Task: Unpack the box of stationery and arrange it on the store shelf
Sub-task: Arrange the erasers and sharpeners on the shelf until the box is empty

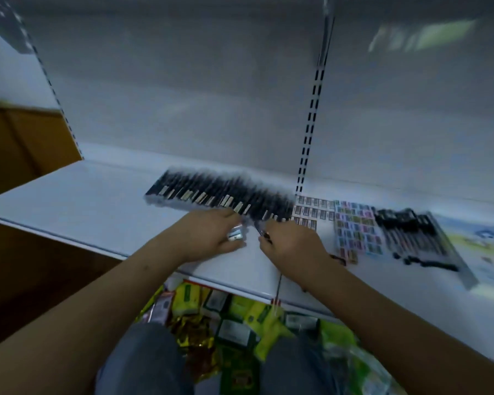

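A long row of black pens [217, 192] with white labels lies across the white shelf [77, 201]. My left hand [211, 236] rests at the row's near edge and grips a few pen ends with pale labels. My right hand [293, 246], just to the right, pinches a thin dark pen near the row's right end. The picture is blurred, so finer detail is unclear.
Right of the pens lie small labelled packets [311, 212], colourful eraser-like pieces [357, 228] and more black pens [411, 238]. A brown cardboard box [20, 143] stands at the far left. Below the shelf edge sit yellow and green packages [240, 317]. A slotted upright [311, 124] runs up the back panel.
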